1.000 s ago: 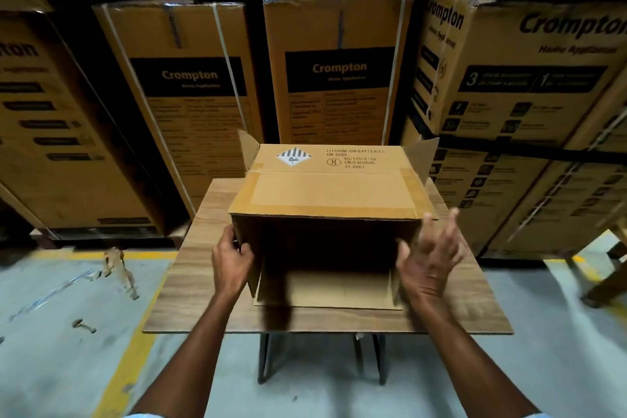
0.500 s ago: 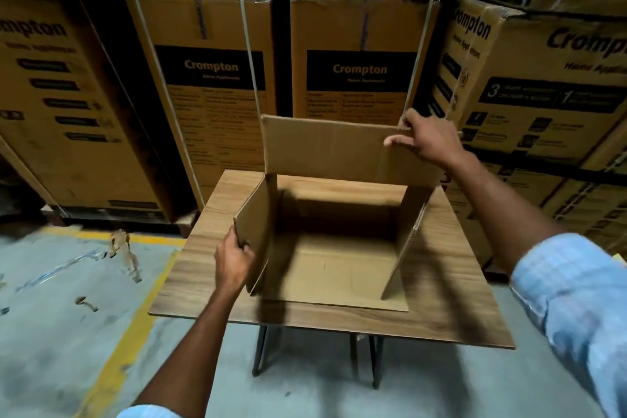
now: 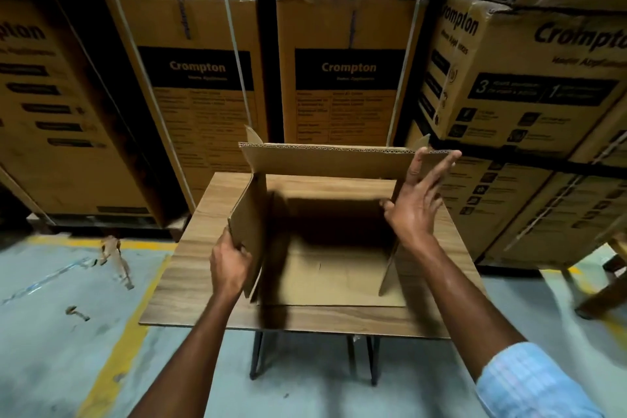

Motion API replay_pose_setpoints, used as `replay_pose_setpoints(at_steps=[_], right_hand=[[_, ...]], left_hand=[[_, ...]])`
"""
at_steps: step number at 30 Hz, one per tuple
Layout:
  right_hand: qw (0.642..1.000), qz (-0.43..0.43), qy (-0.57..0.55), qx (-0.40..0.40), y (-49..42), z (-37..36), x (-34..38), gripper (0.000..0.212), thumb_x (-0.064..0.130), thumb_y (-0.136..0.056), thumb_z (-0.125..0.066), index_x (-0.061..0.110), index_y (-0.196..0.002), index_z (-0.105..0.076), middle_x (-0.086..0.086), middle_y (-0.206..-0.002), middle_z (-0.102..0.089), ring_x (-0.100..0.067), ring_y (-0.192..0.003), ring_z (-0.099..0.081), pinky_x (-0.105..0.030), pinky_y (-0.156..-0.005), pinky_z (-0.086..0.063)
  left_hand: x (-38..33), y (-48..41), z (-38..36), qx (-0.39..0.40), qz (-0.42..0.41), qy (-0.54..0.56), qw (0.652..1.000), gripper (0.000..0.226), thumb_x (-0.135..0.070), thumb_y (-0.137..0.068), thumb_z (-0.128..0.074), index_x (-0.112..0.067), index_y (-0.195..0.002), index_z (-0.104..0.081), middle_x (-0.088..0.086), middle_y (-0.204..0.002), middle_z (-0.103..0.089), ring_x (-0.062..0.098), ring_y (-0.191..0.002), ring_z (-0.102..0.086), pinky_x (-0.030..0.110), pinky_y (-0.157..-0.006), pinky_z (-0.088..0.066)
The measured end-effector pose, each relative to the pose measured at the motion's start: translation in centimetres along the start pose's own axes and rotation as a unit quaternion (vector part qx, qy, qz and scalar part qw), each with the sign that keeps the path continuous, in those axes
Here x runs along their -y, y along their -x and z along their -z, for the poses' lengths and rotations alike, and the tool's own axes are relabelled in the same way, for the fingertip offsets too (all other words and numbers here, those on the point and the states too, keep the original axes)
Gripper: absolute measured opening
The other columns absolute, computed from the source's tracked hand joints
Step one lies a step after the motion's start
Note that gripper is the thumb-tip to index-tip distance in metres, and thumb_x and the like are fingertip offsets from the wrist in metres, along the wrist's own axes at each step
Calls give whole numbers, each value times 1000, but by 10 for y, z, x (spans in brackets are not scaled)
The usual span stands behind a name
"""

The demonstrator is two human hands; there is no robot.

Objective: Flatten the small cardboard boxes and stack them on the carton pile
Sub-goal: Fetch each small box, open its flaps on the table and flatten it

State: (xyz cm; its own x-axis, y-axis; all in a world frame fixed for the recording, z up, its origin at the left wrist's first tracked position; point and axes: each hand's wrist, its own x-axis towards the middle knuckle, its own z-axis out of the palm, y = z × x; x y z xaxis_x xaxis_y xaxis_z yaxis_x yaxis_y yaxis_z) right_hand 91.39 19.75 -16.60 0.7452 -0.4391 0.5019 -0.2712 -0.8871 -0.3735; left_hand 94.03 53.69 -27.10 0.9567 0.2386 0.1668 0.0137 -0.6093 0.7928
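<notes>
A small brown cardboard box (image 3: pixel 325 163) stands open on a wooden table (image 3: pixel 210 312), its flaps spread and its inside in shadow. My left hand (image 3: pixel 229 261) grips the near edge of the left side flap. My right hand (image 3: pixel 415 204) is at the box's right wall, fingers straight and spread, pressing against the cardboard near the upper right corner. One flap lies flat on the table toward me.
Tall printed cartons (image 3: pixel 200 95) stand stacked behind the table and to the right (image 3: pixel 529 85). Scraps of tape and cardboard (image 3: pixel 115 258) lie on the grey floor at left, beside a yellow floor line (image 3: pixel 112 366). A wooden leg (image 3: pixel 607 285) shows at far right.
The box was turned from lying on its side to open-side up. My right hand came off the far wall's top edge and now presses the right wall; my left hand kept its grip.
</notes>
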Motion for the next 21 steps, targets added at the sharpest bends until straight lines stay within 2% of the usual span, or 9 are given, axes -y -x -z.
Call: replay_pose_setpoints(at_steps=[2,3,4,6,9,12,14,16,21], right_hand=[[999,22,-14,22,0,8,-13,137,-13,-73,-78,26,-159,21,-28,-156,40,-52,-152,-2,-48,-78,-59],[999,39,-20,30,0,12,-22,135,-22,-72,-70,28,-160,20,-26,-155,41,-54,-146,-26,-37,-62,-58],[997,52,-26,42,0,16,-31,134,-27,-72,-66,30,-159,20,-26,-156,40,-51,-125,-54,-31,-52,-53],[996,61,-40,58,-1,25,-49,135,-25,-76,-64,37,-156,26,-22,-162,32,-27,-76,-65,-30,-46,-51],[993,37,-92,63,0,33,-78,130,-13,-87,-65,40,-151,34,-27,-166,-7,-28,-82,-67,-32,-56,-54],[985,-33,-158,66,5,39,-96,134,-3,-86,-75,44,-150,33,-16,-163,-31,-31,-118,-66,-56,-101,-53],[975,-62,-200,77,11,39,-93,107,1,-87,-76,34,-162,-6,-10,-151,-52,-26,-125,-62,-43,-112,-44],[980,-21,-182,77,22,35,-78,67,-2,-89,-71,23,-146,-46,-11,-134,-66,-27,-122,-64,-28,-108,-42],[969,-10,-239,55,44,16,-42,63,-12,-86,-68,13,-143,-57,-5,-137,-64,-9,-116,-61,3,-100,-31]], left_hand=[[1,-4,1,-2,5,-6,1000,48,3,-87,-60,-8,-134,-58,21,-110,-70,39,-100,-67,49,-87,-58],[0,-3,2,-1,11,-2,1000,49,3,-87,-59,-8,-134,-58,21,-110,-70,39,-99,-67,49,-87,-58],[1,-2,1,0,11,2,1000,48,4,-86,-59,-8,-133,-59,21,-110,-70,39,-99,-67,48,-87,-58],[4,1,0,-5,12,10,1000,48,5,-86,-59,-6,-132,-58,21,-110,-70,40,-100,-67,49,-87,-58],[5,2,4,-12,29,35,999,52,4,-86,-58,-7,-136,-55,21,-111,-69,39,-102,-65,51,-90,-57],[1,3,6,-37,67,79,994,47,5,-85,-58,-6,-130,-60,20,-108,-69,38,-99,-65,48,-88,-56],[-1,7,1,-39,98,111,988,46,2,-83,-59,-7,-128,-63,16,-106,-70,36,-97,-66,47,-88,-57],[-6,13,-8,-35,110,133,984,42,-6,-81,-59,-7,-122,-66,15,-106,-71,36,-98,-67,47,-89,-58],[-22,11,-25,-64,162,220,960,34,-5,-82,-62,-12,-115,-69,13,-106,-73,35,-97,-70,50,-91,-59]])
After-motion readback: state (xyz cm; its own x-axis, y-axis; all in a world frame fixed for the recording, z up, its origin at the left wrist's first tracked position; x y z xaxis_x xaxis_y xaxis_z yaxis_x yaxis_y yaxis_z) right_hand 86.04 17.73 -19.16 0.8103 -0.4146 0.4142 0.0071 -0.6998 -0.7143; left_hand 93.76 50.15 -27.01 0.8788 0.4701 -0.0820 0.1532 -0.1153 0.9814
